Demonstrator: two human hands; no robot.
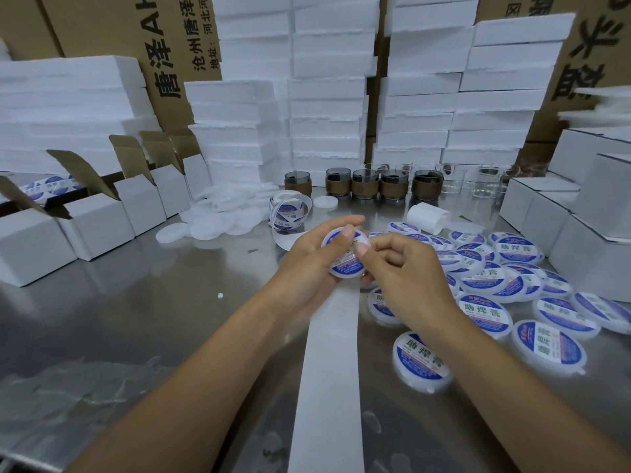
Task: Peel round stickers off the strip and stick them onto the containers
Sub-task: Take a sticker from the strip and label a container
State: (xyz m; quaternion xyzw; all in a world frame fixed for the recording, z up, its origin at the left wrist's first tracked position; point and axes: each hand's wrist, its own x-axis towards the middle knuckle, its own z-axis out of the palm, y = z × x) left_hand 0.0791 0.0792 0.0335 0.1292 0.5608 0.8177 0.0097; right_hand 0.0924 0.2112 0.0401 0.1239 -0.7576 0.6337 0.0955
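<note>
My left hand [316, 256] curls its fingers round a small round white plastic container [345, 275], thumb on its blue round sticker [349, 266]. My right hand [404, 268], fingers curled, pinches the container's edge, thumb pressing the sticker. Beneath, the white backing strip [327, 370] runs toward me over the steel table [136, 302].

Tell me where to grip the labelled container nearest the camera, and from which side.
Best come from above and pinch the white rim across its width: the labelled container is a low disc lying flat on the steel table, sticker up, with free space around its edge.
</note>
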